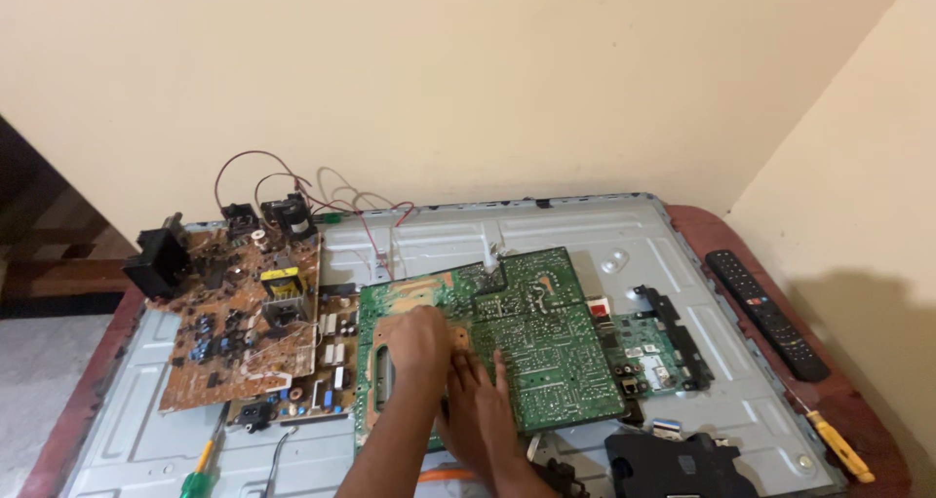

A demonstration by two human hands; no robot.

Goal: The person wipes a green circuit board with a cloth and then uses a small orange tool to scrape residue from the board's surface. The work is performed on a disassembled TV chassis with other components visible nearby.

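Two hands on a green circuit board laid solder-side up on a grey metal back panel.

The left hand point(419, 337) rests curled on the green circuit board point(546, 342), fingers bent, holding nothing that can be seen; the right hand point(478, 401) lies flat beside it, fingers together and extended on the board's lower edge. A brown circuit board point(234, 332) with red wires lies to the left, a smaller green board point(648, 352) to the right. On the table's point(882, 454) rim lie a black remote control point(765, 313) and a yellow-handled screwdriver point(838, 444).
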